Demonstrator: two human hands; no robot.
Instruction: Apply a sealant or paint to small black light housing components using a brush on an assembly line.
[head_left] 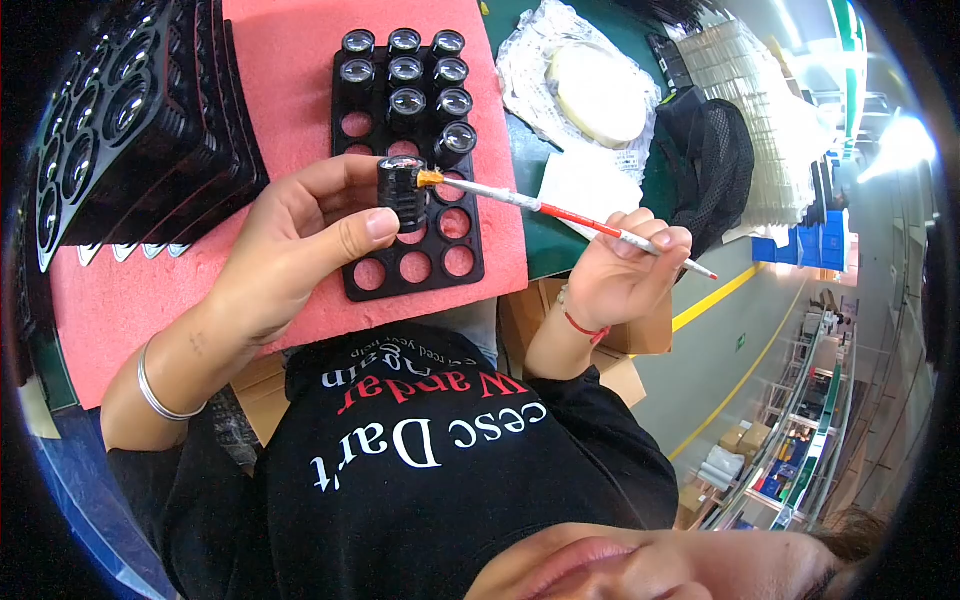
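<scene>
Between the thumb and fingers of my left hand (290, 235) is a black ribbed lens barrel (402, 195) with glass at its top, held upright over the tray. My right hand (625, 262) pinches a thin paintbrush (575, 220) with a red and white handle. Its yellowish bristles meet the side of the barrel near the upper rim. Below lies a black tray (420, 285) with rows of round holes. Several similar lens barrels (406, 103) stand in its far rows, while the near holes show the pink pad through them.
A pink foam pad (285, 80) lies under the tray. Stacked black trays with lenses (95, 130) rise at the left. On the green tabletop (530, 150) to the right are a tape roll on crumpled plastic (600, 85), a white paper (590, 195) and a black mesh bag (720, 160).
</scene>
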